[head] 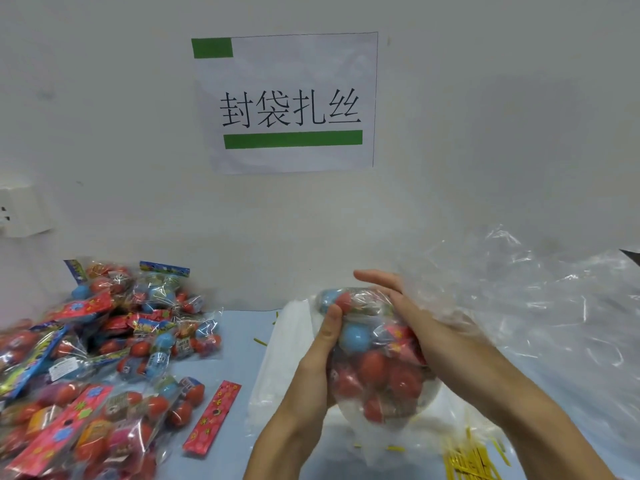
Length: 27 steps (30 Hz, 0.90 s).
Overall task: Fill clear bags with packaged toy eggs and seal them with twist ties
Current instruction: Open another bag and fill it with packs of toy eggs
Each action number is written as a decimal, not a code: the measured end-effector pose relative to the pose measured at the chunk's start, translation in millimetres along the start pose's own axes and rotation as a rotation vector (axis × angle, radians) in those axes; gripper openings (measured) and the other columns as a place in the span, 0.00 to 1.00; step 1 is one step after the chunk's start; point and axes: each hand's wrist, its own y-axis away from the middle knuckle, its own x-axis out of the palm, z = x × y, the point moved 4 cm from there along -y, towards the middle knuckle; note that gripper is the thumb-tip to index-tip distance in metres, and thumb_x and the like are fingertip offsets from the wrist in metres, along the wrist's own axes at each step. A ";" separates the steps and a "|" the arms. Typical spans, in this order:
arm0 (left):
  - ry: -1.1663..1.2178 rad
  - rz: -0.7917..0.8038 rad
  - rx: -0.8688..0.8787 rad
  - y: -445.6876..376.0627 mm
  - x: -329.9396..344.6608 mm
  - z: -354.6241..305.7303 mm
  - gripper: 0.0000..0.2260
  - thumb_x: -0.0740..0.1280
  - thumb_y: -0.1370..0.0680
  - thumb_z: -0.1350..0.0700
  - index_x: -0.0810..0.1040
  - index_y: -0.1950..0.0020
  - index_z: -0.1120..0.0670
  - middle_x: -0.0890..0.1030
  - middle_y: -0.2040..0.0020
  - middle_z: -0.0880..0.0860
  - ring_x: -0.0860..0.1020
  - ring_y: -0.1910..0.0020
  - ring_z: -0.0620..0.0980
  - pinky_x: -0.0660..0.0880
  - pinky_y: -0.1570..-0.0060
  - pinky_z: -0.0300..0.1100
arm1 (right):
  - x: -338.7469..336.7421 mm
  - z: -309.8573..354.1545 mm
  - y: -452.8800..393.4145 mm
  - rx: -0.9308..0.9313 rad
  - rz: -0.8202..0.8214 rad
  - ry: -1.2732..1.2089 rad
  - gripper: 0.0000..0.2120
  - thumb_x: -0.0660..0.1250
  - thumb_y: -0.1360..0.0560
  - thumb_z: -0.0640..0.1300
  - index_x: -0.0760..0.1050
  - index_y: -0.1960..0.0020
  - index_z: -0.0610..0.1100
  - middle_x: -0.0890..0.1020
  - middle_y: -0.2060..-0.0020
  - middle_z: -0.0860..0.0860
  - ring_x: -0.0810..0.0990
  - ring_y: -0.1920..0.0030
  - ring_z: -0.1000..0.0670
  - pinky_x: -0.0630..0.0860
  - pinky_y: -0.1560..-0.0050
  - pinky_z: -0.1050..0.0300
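Clear bag [375, 355] packed with red and blue toy eggs, held upright between both hands above a stack of flat clear bags [277, 348] on the pale blue table [235, 334]. Left hand [320, 351] clamped on the bag's left side, thumb pressed against a blue egg near the top. Right hand [398, 306] laid over the top right of the bag, fingers nearly straight, pressing down on the contents. Loose film from the bag's mouth [519, 306] billowing off to the right. Heap of packaged toy eggs [104, 348] on the left of the table, well apart from the bag. Bundle of yellow twist ties [467, 462] near the front right edge. Printed paper sign [287, 102] on the wall behind.
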 end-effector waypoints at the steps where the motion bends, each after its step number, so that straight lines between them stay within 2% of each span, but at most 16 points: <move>1: 0.013 0.009 -0.019 -0.1 0.7 1.0 0.30 0.67 0.33 0.26 0.83 0.41 0.44 0.84 0.40 0.54 0.81 0.39 0.55 0.72 0.33 0.56 | -1.0 -3.5 -3.4 -0.023 0.022 -0.010 0.17 0.62 0.24 0.66 0.81 0.43 0.60 0.85 0.43 0.52 0.83 0.40 0.51 0.76 0.37 0.51; 2: 0.026 0.022 -0.034 0.0 1.4 2.4 0.28 0.67 0.31 0.27 0.83 0.40 0.44 0.83 0.39 0.55 0.81 0.38 0.56 0.71 0.32 0.58 | -1.6 -5.3 -6.3 -0.054 0.049 -0.038 0.16 0.62 0.23 0.63 0.81 0.41 0.60 0.84 0.41 0.52 0.82 0.38 0.50 0.75 0.35 0.50; 4: 0.049 0.050 -0.060 -0.2 2.8 4.9 0.27 0.68 0.29 0.28 0.82 0.39 0.44 0.82 0.38 0.56 0.79 0.36 0.57 0.71 0.32 0.59 | -4.0 -6.7 -6.2 -0.134 0.114 -0.110 0.18 0.61 0.24 0.59 0.80 0.37 0.60 0.85 0.42 0.53 0.84 0.41 0.50 0.76 0.36 0.50; 7: 0.032 0.066 -0.091 0.1 4.5 6.3 0.28 0.67 0.28 0.28 0.81 0.37 0.44 0.82 0.37 0.55 0.79 0.36 0.56 0.72 0.33 0.57 | -7.0 -7.0 -2.2 -0.162 0.159 -0.254 0.19 0.58 0.24 0.48 0.79 0.37 0.47 0.85 0.43 0.52 0.85 0.46 0.53 0.80 0.46 0.62; 10: -0.047 -0.042 -0.072 -1.5 3.4 5.5 0.31 0.69 0.32 0.27 0.79 0.36 0.44 0.83 0.39 0.53 0.82 0.41 0.54 0.76 0.39 0.57 | -12.1 -17.0 -5.0 -0.044 0.077 -0.233 0.14 0.60 0.20 0.49 0.84 0.43 0.56 0.86 0.46 0.48 0.86 0.46 0.48 0.81 0.45 0.52; 12: -0.138 -0.193 0.013 -2.5 -2.3 3.9 0.30 0.71 0.34 0.28 0.71 0.35 0.38 0.82 0.40 0.47 0.83 0.46 0.47 0.81 0.50 0.49 | -16.4 -20.8 -3.1 0.044 -0.005 -0.230 0.16 0.58 0.16 0.47 0.85 0.47 0.57 0.88 0.50 0.48 0.87 0.50 0.46 0.84 0.49 0.49; 14: -0.193 -0.267 0.124 -0.3 -5.8 -4.6 0.28 0.70 0.35 0.31 0.67 0.38 0.34 0.77 0.38 0.42 0.81 0.46 0.39 0.80 0.54 0.40 | -20.4 -24.0 -1.6 0.136 -0.110 -0.243 0.18 0.58 0.16 0.45 0.86 0.50 0.57 0.88 0.52 0.49 0.87 0.51 0.46 0.83 0.47 0.47; 16: -0.241 -0.203 0.201 2.0 -5.5 -9.1 0.29 0.72 0.38 0.32 0.69 0.39 0.33 0.75 0.37 0.37 0.79 0.43 0.37 0.81 0.49 0.41 | -22.4 -25.6 -1.2 0.193 -0.226 -0.278 0.17 0.58 0.17 0.44 0.85 0.50 0.54 0.88 0.52 0.49 0.87 0.51 0.45 0.82 0.44 0.46; 18: -0.339 -0.038 0.220 5.2 4.6 -10.9 0.30 0.75 0.39 0.35 0.72 0.39 0.33 0.76 0.39 0.34 0.77 0.39 0.38 0.79 0.46 0.40 | -25.2 -29.7 -2.4 0.213 -0.288 -0.308 0.17 0.57 0.18 0.42 0.84 0.48 0.53 0.88 0.53 0.48 0.87 0.54 0.45 0.83 0.49 0.47; 20: -0.385 0.139 0.208 6.1 17.6 -4.2 0.35 0.81 0.39 0.47 0.71 0.36 0.36 0.79 0.40 0.39 0.79 0.39 0.43 0.79 0.49 0.37 | -24.9 -30.8 -2.4 0.225 -0.323 -0.327 0.17 0.56 0.18 0.42 0.83 0.48 0.53 0.88 0.56 0.47 0.88 0.58 0.46 0.84 0.55 0.49; 21: -0.392 0.176 0.201 6.0 22.7 -0.5 0.38 0.83 0.39 0.54 0.69 0.34 0.37 0.80 0.39 0.43 0.81 0.40 0.47 0.80 0.48 0.40 | -23.8 -32.0 -3.2 0.229 -0.328 -0.342 0.17 0.55 0.18 0.41 0.82 0.48 0.53 0.88 0.58 0.48 0.88 0.59 0.46 0.83 0.56 0.50; 22: -0.402 0.170 0.202 5.8 25.9 1.1 0.41 0.83 0.39 0.57 0.68 0.34 0.38 0.79 0.38 0.47 0.81 0.41 0.51 0.81 0.46 0.45 | -22.0 -31.5 -2.9 0.231 -0.330 -0.350 0.17 0.55 0.18 0.41 0.82 0.49 0.53 0.88 0.60 0.48 0.88 0.60 0.46 0.83 0.56 0.49; 24: -0.410 0.115 0.225 5.1 26.1 0.3 0.41 0.83 0.39 0.59 0.68 0.33 0.38 0.78 0.36 0.51 0.82 0.41 0.54 0.80 0.44 0.51 | -18.4 -28.2 -1.2 0.223 -0.315 -0.340 0.18 0.55 0.17 0.43 0.83 0.49 0.54 0.88 0.59 0.48 0.88 0.58 0.46 0.84 0.51 0.46; 27: -0.382 0.091 0.237 6.1 16.1 -4.3 0.38 0.83 0.37 0.56 0.71 0.32 0.39 0.78 0.36 0.51 0.82 0.41 0.54 0.80 0.44 0.49 | -16.9 -22.2 -0.6 0.171 -0.244 -0.294 0.15 0.55 0.15 0.48 0.81 0.44 0.56 0.88 0.55 0.48 0.88 0.54 0.46 0.82 0.44 0.43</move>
